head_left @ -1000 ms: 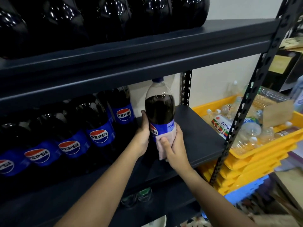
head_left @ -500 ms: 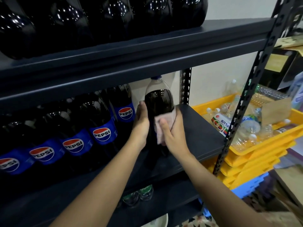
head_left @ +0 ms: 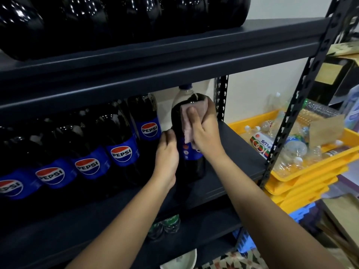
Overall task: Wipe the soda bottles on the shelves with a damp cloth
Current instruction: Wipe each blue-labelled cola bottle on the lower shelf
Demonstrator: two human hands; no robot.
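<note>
Soda bottle (head_left: pixel 191 158) stands upright on the middle shelf (head_left: pixel 239 152), cap up, right of the bottle row (head_left: pixel 87 162). Right hand (head_left: pixel 204 131) fingers clamp a pink cloth (head_left: pixel 187 121) against its shoulder. Left hand (head_left: pixel 167 154) fingers curl round its side.

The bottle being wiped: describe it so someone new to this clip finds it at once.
On the dark metal rack's middle shelf, a row of Pepsi bottles runs left to right. The bottle being wiped stands at the right end, apart; only it has a pink cloth on its shoulder and hands on it.
</note>
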